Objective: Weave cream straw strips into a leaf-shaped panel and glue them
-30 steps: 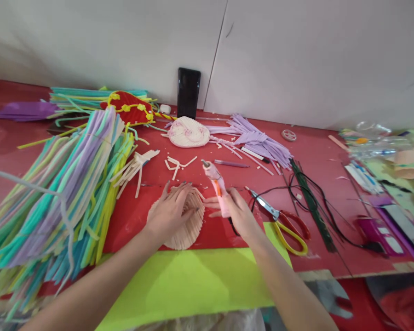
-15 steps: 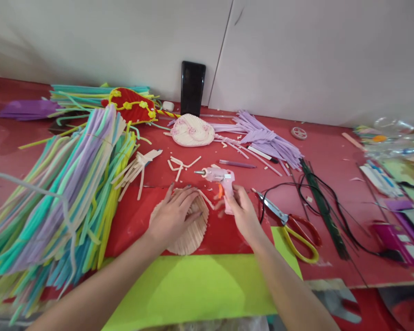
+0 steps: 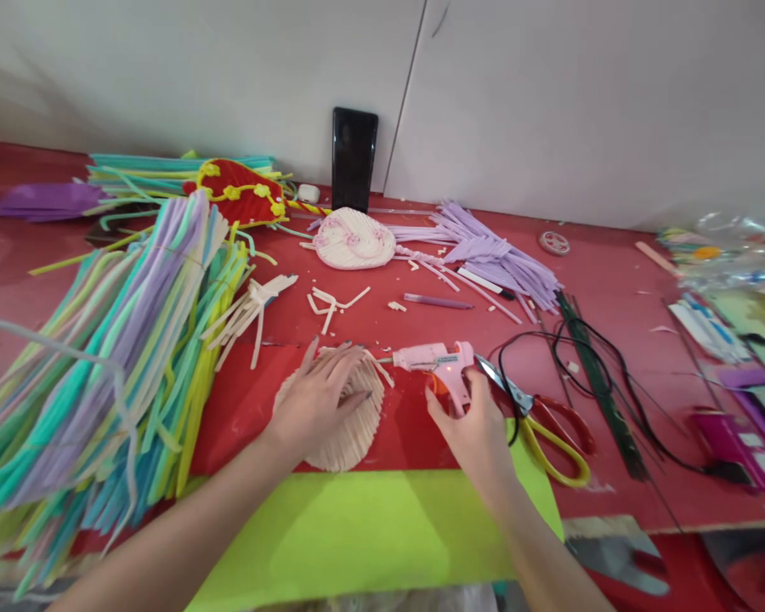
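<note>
My left hand (image 3: 322, 395) lies flat with fingers stretched over a cream oval piece (image 3: 348, 446) of ridged strips, hiding its upper left part. A loose cream strip end (image 3: 381, 371) sticks out at the piece's upper right edge. In my right hand (image 3: 481, 433) is a pink glue gun (image 3: 437, 361), gripped by its handle between thumb and fingers. The gun's nozzle points left, close to that strip end; I cannot tell whether they touch. Scissors (image 3: 526, 404) with red and yellow handles lie just right of the gun.
Left stands a large bundle of coloured pipe cleaners (image 3: 166, 272). Behind lie a white-and-pink oval fan shape (image 3: 355, 240), lilac pipe cleaners (image 3: 490, 255) and a purple pen (image 3: 439, 301). A phone (image 3: 354, 159) leans on the wall. Black cable (image 3: 637, 408) loops at right.
The glue gun has moved right and down in my right hand, its nozzle now beside the cream piece's upper right edge. My left hand has stayed on the piece.
</note>
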`<state>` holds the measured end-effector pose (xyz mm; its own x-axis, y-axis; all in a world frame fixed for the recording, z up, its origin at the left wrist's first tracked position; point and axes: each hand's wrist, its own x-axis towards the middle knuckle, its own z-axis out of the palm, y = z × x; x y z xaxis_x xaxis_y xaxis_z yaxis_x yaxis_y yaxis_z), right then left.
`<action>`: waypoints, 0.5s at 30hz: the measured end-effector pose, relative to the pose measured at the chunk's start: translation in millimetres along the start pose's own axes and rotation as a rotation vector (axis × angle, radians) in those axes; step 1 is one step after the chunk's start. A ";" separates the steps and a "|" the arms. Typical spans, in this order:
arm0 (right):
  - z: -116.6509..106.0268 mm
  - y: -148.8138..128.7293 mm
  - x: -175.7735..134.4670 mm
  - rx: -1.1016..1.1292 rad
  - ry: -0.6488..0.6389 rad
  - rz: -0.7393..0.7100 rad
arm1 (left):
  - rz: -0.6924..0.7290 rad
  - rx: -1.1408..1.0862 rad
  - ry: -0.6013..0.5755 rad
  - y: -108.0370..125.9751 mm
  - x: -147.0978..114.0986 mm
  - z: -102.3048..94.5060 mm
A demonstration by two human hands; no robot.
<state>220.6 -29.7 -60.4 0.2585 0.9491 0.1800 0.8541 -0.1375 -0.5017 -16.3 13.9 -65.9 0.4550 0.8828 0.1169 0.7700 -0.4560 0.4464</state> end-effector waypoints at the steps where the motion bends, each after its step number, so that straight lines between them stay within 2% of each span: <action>1: 1.8 -0.7 -1.1 -0.029 0.033 -0.040 | -0.012 0.007 0.005 -0.4 -0.2 0.8; 4: 6.7 -1.9 -3.0 -0.099 0.098 -0.115 | -0.031 0.018 0.029 -1.9 -0.5 2.7; 8: 9.3 -1.8 -4.9 -0.146 0.126 -0.134 | -0.027 0.012 0.031 -2.9 0.2 2.8; 15: 7.8 -5.4 -3.6 -0.170 0.088 -0.148 | -0.052 -0.013 -0.007 -1.6 0.9 0.7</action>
<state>211.6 -30.2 -64.9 0.1567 0.9353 0.3173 0.9475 -0.0516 -0.3157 -16.8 15.3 -67.1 0.4179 0.9043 0.0866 0.7866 -0.4079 0.4635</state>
